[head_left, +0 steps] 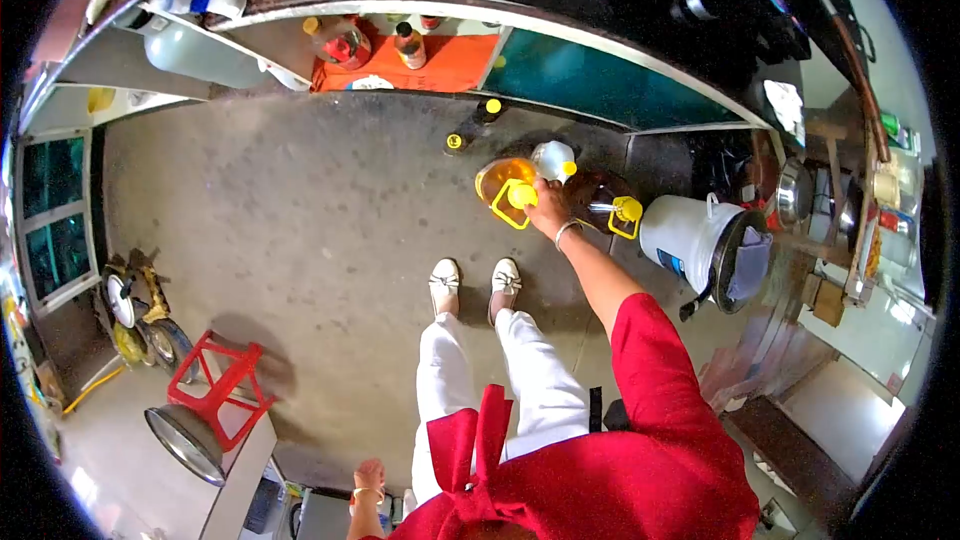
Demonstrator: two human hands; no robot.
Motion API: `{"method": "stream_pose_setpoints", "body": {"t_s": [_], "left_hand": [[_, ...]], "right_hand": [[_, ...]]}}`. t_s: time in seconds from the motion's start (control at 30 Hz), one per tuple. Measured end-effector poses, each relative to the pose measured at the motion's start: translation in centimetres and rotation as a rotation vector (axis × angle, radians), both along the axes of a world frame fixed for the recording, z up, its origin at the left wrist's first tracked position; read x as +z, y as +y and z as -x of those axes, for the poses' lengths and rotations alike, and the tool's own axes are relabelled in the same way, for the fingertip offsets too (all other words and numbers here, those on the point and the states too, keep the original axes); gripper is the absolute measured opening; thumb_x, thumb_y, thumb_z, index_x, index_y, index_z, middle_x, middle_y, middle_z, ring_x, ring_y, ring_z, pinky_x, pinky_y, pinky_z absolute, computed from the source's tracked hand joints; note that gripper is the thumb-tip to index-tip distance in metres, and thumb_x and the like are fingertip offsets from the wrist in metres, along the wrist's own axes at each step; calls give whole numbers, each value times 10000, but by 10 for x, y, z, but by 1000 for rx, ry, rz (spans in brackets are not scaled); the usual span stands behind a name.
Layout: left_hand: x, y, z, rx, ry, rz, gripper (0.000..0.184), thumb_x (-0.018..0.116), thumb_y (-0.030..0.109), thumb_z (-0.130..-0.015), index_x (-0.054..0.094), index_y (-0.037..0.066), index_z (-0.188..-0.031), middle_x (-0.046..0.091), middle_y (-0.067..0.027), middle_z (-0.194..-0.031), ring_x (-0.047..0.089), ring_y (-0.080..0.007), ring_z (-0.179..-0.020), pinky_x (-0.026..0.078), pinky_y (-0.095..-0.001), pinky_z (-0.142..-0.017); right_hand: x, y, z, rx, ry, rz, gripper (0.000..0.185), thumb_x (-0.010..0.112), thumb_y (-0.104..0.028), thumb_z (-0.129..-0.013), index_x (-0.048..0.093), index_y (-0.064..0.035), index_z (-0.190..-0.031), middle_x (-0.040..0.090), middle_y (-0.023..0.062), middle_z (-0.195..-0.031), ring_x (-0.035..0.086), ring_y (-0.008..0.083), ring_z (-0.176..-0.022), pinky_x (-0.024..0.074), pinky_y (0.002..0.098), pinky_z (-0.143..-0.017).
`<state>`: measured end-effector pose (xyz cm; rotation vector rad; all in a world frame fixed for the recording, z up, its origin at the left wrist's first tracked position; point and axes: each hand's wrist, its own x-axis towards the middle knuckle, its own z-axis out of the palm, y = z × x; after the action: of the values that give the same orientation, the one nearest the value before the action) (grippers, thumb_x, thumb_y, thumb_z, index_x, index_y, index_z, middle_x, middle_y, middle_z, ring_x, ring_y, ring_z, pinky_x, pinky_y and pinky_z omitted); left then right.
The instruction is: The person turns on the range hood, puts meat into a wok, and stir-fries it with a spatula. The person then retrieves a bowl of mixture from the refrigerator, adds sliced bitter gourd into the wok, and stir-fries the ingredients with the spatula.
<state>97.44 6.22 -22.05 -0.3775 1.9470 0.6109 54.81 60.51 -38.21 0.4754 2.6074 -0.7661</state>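
Observation:
My right hand (547,208) is at the top of a large bottle of golden oil (497,172), its fingers closed at the yellow cap (521,195) beside the yellow handle. A clear jug (552,157) with a yellow cap stands just behind. To the right is a dark bottle (597,190) with a yellow cap and handle. Two small dark bottles with yellow caps, one nearer (454,142) and one farther (489,111), stand on the floor. Down by my side, my left hand (369,475) is loosely curled, with nothing seen in it.
A white bucket (672,230) with a dark pan on top stands at the right. Ahead runs a counter with an orange-lined shelf (450,62) holding several bottles. At the left are a red stool (222,390) and a round metal lid or bowl (186,443) close to it.

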Motion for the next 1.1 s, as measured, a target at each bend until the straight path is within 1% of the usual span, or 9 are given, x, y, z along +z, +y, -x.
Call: {"method": "stream_pose_setpoints", "body": {"t_s": [0.03, 0.13, 0.27, 0.37, 0.67, 0.8, 0.87, 0.9, 1.1], "left_hand": [[-1, 9, 1, 638, -389, 85, 91, 540, 159, -702, 481, 131, -639, 425, -35, -518, 474, -162, -466, 387, -287, -395], [-46, -28, -109, 207, 167, -209, 172, 479, 208, -741, 458, 109, -601, 417, -36, -514, 454, -139, -433, 373, -271, -365], [19, 33, -16, 89, -73, -2, 180, 481, 216, -745, 466, 102, -606, 429, -38, -523, 460, -142, -444, 390, -278, -378], [11, 39, -19, 247, 140, -130, 140, 522, 204, -729, 496, 88, -655, 462, -32, -536, 460, -138, -446, 386, -278, -374], [-7, 44, -30, 1272, -255, 111, 148, 536, 234, -790, 556, 106, -861, 516, -12, -624, 543, -126, -572, 385, -236, -417], [-5, 41, -23, 1294, -154, 39, 142, 535, 233, -797, 552, 95, -826, 509, -5, -605, 507, -101, -537, 364, -220, -405], [-25, 24, -32, 611, -200, -27, 146, 542, 236, -807, 559, 92, -828, 537, -10, -632, 490, -87, -528, 367, -208, -415], [-2, 55, 11, 1122, -274, 95, 176, 557, 247, -809, 570, 83, -871, 573, -24, -695, 509, -96, -546, 393, -210, -442], [-15, 54, 28, 1141, -225, 60, 198, 570, 246, -803, 569, 80, -910, 578, -26, -701, 516, -99, -560, 416, -221, -462]], "right_hand": [[-5, -2, 5, 88, 11, -65, 463, 672, -120, -634, 463, -29, -1037, 443, 185, -1051, 432, 347, -998, 374, 394, -850], [-4, -10, 17, 270, 50, -165, 399, 645, -108, -651, 484, -15, -1004, 452, 179, -1005, 445, 334, -972, 387, 392, -824], [-6, -7, 42, 881, 60, -207, 302, 588, -43, -655, 546, -24, -953, 460, 162, -981, 456, 323, -973, 408, 386, -802], [-9, -12, 61, 1026, -199, -233, 329, 602, -73, -647, 557, -59, -973, 479, 167, -1005, 455, 323, -990, 406, 392, -823], [-18, -9, 92, 1239, -553, -224, 416, 755, -182, -530, 624, -51, -902, 604, 144, -937, 574, 288, -903, 469, 337, -782], [5, 17, 50, 1145, -162, -163, 161, 588, -74, -656, 619, -49, -813, 601, 133, -809, 591, 306, -794, 473, 391, -706], [5, 31, 20, 1130, -227, -176, 197, 504, -36, -689, 592, -28, -865, 585, 152, -829, 579, 314, -826, 463, 409, -702], [11, 36, 5, 1005, -271, -221, 213, 498, -38, -698, 569, -17, -898, 576, 163, -834, 572, 320, -835, 461, 408, -700], [-7, -18, -41, 451, -79, 53, 198, 428, -70, -773, 482, 1, -950, 522, 238, -949, 523, 384, -880, 427, 445, -729]]}}
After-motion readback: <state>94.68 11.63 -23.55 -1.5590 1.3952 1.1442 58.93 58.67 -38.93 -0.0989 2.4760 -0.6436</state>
